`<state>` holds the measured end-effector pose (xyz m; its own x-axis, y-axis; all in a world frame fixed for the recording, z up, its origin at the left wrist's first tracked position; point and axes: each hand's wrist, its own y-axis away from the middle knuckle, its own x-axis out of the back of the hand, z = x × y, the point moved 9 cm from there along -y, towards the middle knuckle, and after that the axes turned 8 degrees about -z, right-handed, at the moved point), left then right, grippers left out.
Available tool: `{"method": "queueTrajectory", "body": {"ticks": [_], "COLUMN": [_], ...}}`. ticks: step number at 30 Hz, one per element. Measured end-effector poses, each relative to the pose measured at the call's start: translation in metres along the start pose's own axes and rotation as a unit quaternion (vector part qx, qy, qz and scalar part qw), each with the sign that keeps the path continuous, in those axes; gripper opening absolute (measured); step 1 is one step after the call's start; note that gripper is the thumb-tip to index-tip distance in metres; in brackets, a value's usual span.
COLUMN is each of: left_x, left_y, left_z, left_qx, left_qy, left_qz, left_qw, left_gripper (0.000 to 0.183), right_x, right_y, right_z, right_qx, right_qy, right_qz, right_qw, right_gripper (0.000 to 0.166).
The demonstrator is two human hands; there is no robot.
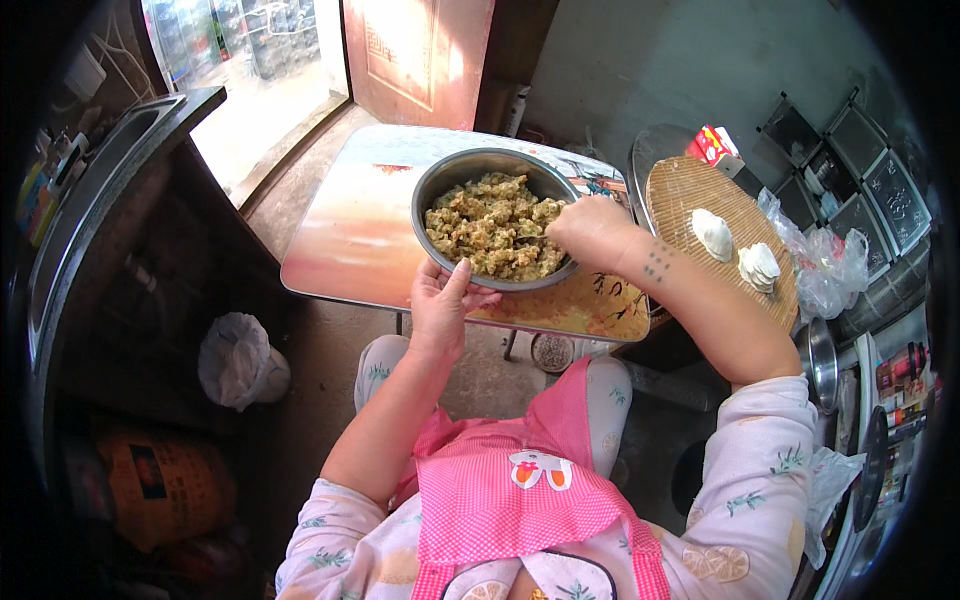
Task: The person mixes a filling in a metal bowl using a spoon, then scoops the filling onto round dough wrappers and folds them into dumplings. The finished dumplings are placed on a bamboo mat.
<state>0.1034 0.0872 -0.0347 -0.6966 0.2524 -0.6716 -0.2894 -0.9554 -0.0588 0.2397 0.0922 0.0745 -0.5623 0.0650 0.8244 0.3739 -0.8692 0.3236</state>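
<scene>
A steel bowl point(422, 225) of chunky minced filling point(487, 217), flecked with green, stands on a low table point(341, 232) with a printed top. My left hand point(444, 296) grips the bowl's near rim, thumb on top and fingers underneath. Over the bowl's right side, my right hand point(589, 231) is closed around a metal utensil point(531, 238), perhaps a spoon. Its working end is sunk in the filling and its handle is mostly hidden by my fist.
Right of the table, a round woven tray point(675, 187) bears two stacks of white dough wrappers point(712, 235). Plastic bags point(832, 262) lie beyond it. A lined waste bin point(244, 360) stands on the floor at left, below a counter point(161, 127). An open door point(420, 60) is behind the table.
</scene>
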Motion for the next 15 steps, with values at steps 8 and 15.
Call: {"method": "queueTrajectory", "body": {"ticks": [8,15], "left_x": [0.002,0.001], "left_y": [-0.001,0.001], "left_z": [-0.002,0.000], "left_qx": [0.000,0.002], "left_qy": [0.000,0.009], "left_qz": [0.009,0.005], "left_qw": [1.000,1.000], "left_gripper": [0.015,0.015], "right_x": [-0.011,0.049], "right_y": [-0.012,0.003], "right_z": [0.000,0.020], "right_qx": [-0.043,-0.043], "right_qy": [-0.028,-0.009], "right_qz": [-0.020,0.102], "right_qw": [0.998,0.994], "right_gripper": [0.013,0.011]}}
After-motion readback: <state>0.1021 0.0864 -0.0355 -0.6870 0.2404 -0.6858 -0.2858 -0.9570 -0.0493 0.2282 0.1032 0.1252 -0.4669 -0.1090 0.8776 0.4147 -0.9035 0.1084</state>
